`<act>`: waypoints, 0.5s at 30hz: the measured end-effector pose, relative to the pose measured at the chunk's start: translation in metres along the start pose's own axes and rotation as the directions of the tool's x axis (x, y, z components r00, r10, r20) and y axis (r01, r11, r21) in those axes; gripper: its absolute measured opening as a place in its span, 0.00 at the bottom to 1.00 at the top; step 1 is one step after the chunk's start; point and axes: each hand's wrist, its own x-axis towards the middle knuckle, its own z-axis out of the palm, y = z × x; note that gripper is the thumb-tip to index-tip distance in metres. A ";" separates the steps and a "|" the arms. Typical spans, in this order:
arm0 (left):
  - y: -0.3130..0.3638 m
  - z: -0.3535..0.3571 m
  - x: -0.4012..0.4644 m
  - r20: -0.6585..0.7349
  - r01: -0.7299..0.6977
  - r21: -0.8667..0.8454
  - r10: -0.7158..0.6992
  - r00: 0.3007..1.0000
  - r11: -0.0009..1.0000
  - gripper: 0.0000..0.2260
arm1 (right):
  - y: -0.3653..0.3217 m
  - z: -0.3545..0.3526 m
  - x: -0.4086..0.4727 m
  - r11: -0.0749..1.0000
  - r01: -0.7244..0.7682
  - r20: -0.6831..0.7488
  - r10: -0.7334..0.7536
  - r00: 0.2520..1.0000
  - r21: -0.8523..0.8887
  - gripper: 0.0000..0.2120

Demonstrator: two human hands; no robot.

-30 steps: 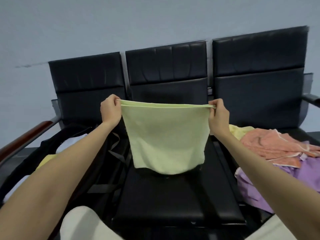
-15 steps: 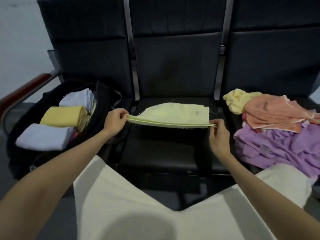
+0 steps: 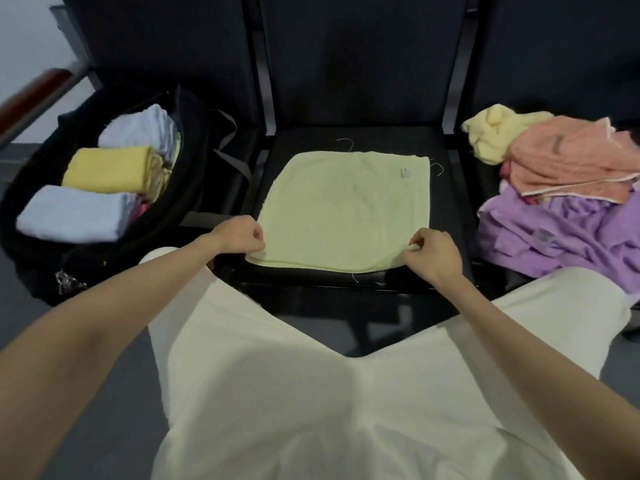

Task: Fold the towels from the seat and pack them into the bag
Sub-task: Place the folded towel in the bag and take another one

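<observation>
Left hand: fingers curled, near-left corner of the pale green towel pinched. The towel is laid flat on the middle seat, extending straight away from both sets of fingers toward the backrest; its long axis appears to run left to right. Right hand: fingers pinched on the near-right corner. Judgement: the fold is probably made by carrying the near edge away, both hands equally close. The bag lies left of the left fingers.
</observation>
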 end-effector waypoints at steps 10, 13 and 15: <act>0.030 -0.037 0.119 -0.265 0.117 -0.186 -0.165 0.950 0.976 0.11 | -0.031 0.037 0.061 0.978 0.152 0.056 -0.146 0.988 -0.142 0.10; 0.038 -0.044 0.159 -0.270 0.145 -0.266 -0.218 0.938 0.953 0.14 | -0.041 0.050 0.086 0.980 0.149 0.069 -0.141 0.988 -0.131 0.14; 0.040 -0.046 0.185 -0.260 0.174 -0.337 -0.269 0.927 0.925 0.19 | -0.048 0.057 0.104 0.973 0.170 0.068 -0.161 0.985 -0.153 0.16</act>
